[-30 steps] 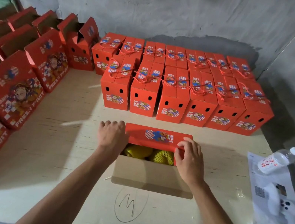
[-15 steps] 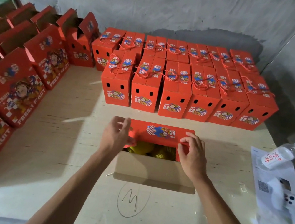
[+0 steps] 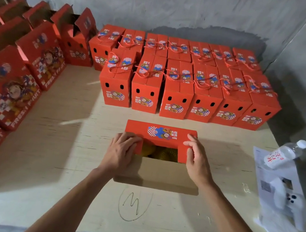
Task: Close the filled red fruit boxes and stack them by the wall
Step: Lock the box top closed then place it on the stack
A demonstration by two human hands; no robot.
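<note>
A red fruit box [image 3: 160, 135] stands at the middle of the table, its far lid flap folded over the top and its near brown flap [image 3: 158, 174] lying open toward me. Yellow netted fruit [image 3: 162, 152] shows through the gap. My left hand [image 3: 121, 152] presses the left side flap down with flat fingers. My right hand [image 3: 195, 159] presses the right side flap inward, fingers spread. Two rows of closed red boxes [image 3: 178, 91] with rope handles stand against the back wall.
Open red boxes [image 3: 11, 86] line the table's left side, flaps up. A water bottle [image 3: 283, 155] lies on printed papers [image 3: 280, 198] at the right edge, beside a white object. A pencilled mark [image 3: 134, 204] sits near the front edge.
Both hands have folded the two red side flaps inward over the fruit, narrowing the opening. The camera has dipped slightly.
</note>
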